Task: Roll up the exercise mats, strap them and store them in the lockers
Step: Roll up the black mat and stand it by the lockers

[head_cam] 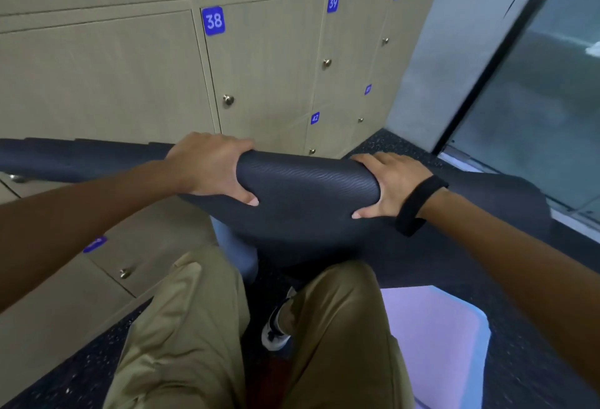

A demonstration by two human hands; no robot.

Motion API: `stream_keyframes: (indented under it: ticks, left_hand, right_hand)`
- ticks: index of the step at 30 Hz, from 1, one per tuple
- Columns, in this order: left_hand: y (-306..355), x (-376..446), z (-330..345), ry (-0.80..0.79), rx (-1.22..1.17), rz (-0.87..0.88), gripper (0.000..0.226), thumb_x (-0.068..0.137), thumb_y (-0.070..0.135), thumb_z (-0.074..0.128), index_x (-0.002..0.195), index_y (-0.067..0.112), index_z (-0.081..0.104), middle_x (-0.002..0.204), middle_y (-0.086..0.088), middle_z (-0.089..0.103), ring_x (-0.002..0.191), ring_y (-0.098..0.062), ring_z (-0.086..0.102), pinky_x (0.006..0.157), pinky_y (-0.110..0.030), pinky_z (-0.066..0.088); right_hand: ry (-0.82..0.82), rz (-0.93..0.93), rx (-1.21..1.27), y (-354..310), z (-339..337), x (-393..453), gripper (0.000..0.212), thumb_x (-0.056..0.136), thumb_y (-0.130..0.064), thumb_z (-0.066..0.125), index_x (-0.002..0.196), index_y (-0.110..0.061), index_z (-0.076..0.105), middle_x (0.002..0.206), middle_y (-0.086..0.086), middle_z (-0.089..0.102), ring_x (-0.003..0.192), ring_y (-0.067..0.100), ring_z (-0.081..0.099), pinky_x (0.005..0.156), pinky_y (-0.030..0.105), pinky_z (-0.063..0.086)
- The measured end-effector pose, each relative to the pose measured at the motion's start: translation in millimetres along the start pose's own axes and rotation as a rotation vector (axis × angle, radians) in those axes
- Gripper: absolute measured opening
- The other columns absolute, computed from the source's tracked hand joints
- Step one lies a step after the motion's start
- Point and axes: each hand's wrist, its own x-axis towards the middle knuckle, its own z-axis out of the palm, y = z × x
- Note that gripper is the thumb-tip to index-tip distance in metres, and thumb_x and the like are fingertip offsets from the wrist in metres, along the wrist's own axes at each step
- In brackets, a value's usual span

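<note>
Lockers [266, 61]: beige wooden doors with round metal knobs and blue number plates, 38, 39 and 42 readable; fill the wall ahead and to the left.
Floor [402, 145]: dark, speckled, running along the foot of the lockers.
Mat [308, 194]: dark grey, ribbed surface, rolled into a thick tube; held across the view, in front of the lockers, above the knees; both ends reaching out past the hands.
Second mat [435, 337]: pale lilac, flat on the floor, at lower right beside the right leg.
Trousers [181, 327]: khaki, both legs visible below the roll.
Left hand [211, 165]: curled over the top of the roll, thumb pressed on the near side.
Right hand [389, 184]: gripping the roll in the same way, thumb toward the viewer.
Wristband [418, 204]: black, on the right wrist.
Shoe [276, 327]: white and dark, between the legs.
</note>
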Motion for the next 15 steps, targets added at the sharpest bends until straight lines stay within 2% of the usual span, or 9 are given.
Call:
stream_keyframes:
  ticks: [5,8,11,13,15]
  left_hand:
    - [3.6,-47.0,-47.5,0.036,-0.019,0.008,0.080,0.047,0.092,0.064,0.112,0.047,0.051,0.092,0.018,0.066,0.085,-0.016,0.063,0.075,-0.040,0.054]
    - [7.4,-80.4,-66.1,0.055,-0.033,0.026,0.078,0.049,0.090,0.067,0.111,0.045,0.052,0.090,0.018,0.066,0.083,-0.013,0.063,0.073,-0.040,0.054]
    - [12.8,-116.6,-73.0,-0.003,-0.071,0.039,0.076,0.050,0.087,0.073,0.112,0.048,0.052,0.089,0.021,0.067,0.082,-0.007,0.063,0.074,-0.039,0.055]
    - [16.0,-138.0,-64.9,-0.047,-0.079,0.043,0.079,0.047,0.090,0.071,0.113,0.052,0.050,0.090,0.023,0.066,0.082,-0.004,0.063,0.075,-0.037,0.054]
    - [16.3,-158.9,-45.6,-0.063,-0.063,-0.002,0.085,0.042,0.094,0.065,0.114,0.054,0.050,0.090,0.022,0.067,0.081,-0.008,0.066,0.074,-0.037,0.057]
  right_hand:
    - [0.055,-0.001,-0.049,-26.9,-62.2,-47.6,0.105,0.059,-0.091,0.065,0.143,-0.035,0.036,0.124,0.001,0.064,0.115,0.029,0.060,0.094,0.043,0.049]
    - [0.061,0.018,-0.057,-50.5,-88.6,-83.7,0.104,0.058,-0.090,0.065,0.144,-0.037,0.037,0.126,-0.001,0.063,0.117,0.027,0.059,0.095,0.042,0.048]
    - [0.043,0.033,-0.055,-76.9,-97.1,-118.7,0.105,0.057,-0.090,0.064,0.143,-0.038,0.037,0.130,-0.004,0.062,0.118,0.024,0.059,0.095,0.039,0.047]
    - [0.008,0.029,-0.036,-94.4,-91.1,-138.0,0.105,0.055,-0.094,0.061,0.142,-0.041,0.033,0.129,-0.007,0.062,0.117,0.023,0.061,0.094,0.039,0.048]
    - [-0.044,0.019,-0.015,-111.1,-78.6,-155.0,0.105,0.055,-0.097,0.058,0.141,-0.043,0.031,0.127,-0.009,0.061,0.116,0.021,0.061,0.095,0.038,0.048]
